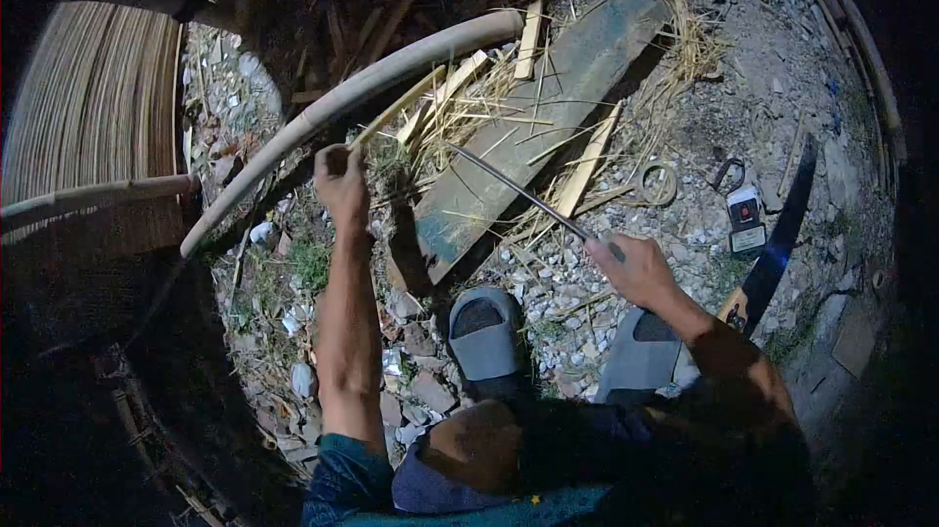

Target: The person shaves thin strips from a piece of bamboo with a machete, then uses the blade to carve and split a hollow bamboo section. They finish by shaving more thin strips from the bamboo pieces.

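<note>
At the left, my left hand [342, 184] is closed, with its fingers around the near end of a split bamboo strip [401, 104]. The strip slants up and away to the right. My right hand [626, 268] grips the handle end of a long, thin metal blade [518, 189], seen almost edge-on. Its far tip points up and left, over the near edge of a worn wooden board [479, 180]. Blade and strip are apart. Thin shavings [469, 106] and pale split pieces [592, 165] lie on and around the board.
A thick curved bamboo pole [323, 116] arches past my left hand. On the rubble ground at right lie a handsaw [782, 233], a small black-and-white device [745, 219] and a tape roll [657, 183]. A stack of thin strips [93, 96] stands far left. My grey sandals [484, 331] are below.
</note>
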A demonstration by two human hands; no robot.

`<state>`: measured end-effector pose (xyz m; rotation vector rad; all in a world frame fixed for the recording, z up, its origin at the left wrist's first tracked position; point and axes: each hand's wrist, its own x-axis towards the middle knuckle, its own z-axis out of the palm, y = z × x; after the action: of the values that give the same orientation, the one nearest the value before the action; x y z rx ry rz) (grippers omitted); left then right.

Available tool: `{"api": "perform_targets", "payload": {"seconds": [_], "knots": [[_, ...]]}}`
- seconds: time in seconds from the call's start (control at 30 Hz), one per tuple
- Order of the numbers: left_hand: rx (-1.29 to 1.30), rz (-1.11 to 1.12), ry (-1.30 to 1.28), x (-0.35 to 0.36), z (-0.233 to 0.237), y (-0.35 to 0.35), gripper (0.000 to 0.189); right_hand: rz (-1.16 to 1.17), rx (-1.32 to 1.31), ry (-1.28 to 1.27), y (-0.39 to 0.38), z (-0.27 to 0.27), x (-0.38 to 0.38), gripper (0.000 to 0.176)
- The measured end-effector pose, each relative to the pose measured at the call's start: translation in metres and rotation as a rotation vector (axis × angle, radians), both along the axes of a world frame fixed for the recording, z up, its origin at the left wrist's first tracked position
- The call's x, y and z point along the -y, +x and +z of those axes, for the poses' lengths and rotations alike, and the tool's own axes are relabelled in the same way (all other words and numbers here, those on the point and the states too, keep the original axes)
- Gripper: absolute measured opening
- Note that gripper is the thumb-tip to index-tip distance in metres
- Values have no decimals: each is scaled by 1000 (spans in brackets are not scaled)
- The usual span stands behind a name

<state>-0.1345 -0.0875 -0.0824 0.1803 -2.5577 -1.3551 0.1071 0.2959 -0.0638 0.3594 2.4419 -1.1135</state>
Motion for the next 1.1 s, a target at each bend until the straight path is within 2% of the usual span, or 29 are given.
{"api": "perform_targets", "payload": {"seconds": [0.1, 0.13, 0.17, 0.2, 0.27, 0.33, 0.4, 0.47, 0.5, 0.53, 0.6, 0.67, 0.73, 0.77, 0.9, 0.93, 1.0, 1.1], "knots": [[-183, 24, 328, -28, 71, 36, 15, -20, -24, -42, 8, 4, -6, 58], [-253, 31, 276, -21, 83, 48, 15, -29, -24, -32, 10, 10, -7, 60], [-280, 67, 353, -23, 102, 64, 15, -51, 38, -22, 11, 19, -8, 57], [-353, 58, 258, -17, 113, 76, 17, -48, 42, -24, 15, 15, -9, 57], [-339, -34, 338, -34, 138, 105, 18, -118, -31, 2, 25, 2, -15, 56], [-236, -41, 286, -61, 151, 123, 19, -132, 38, 2, 18, 4, -14, 57], [-206, -98, 86, -77, 144, 132, 19, -129, -11, 58, 16, 1, -13, 58], [-89, -21, 201, -92, 133, 135, 17, -146, 21, 35, 12, 8, -10, 59], [-136, -53, -18, -90, 127, 133, 16, -161, 53, 11, 10, 14, -7, 59], [-134, -56, -12, -94, 126, 134, 16, -165, 54, 17, 7, 20, -4, 59], [-60, 17, 246, -105, 127, 137, 15, -124, -1, -31, 5, 30, 4, 61], [5, 13, 254, -113, 130, 140, 13, -135, 9, -57, 9, 28, 12, 57], [208, 38, 477, -121, 132, 146, 15, -69, -29, -121, 2, 43, 25, 58], [251, 29, 508, -120, 130, 148, 15, -53, 10, -121, -2, 52, 31, 59], [254, 3, 657, -122, 134, 156, 12, -36, -90, -188, -6, 54, 41, 58], [255, 4, 655, -120, 134, 155, 12, -35, -88, -190, -7, 55, 41, 58], [234, -63, 343, -114, 136, 152, 12, 33, -135, -177, -9, 56, 40, 55], [226, -35, 474, -120, 141, 150, 16, -2, -141, -203, -8, 65, 47, 53]]}}
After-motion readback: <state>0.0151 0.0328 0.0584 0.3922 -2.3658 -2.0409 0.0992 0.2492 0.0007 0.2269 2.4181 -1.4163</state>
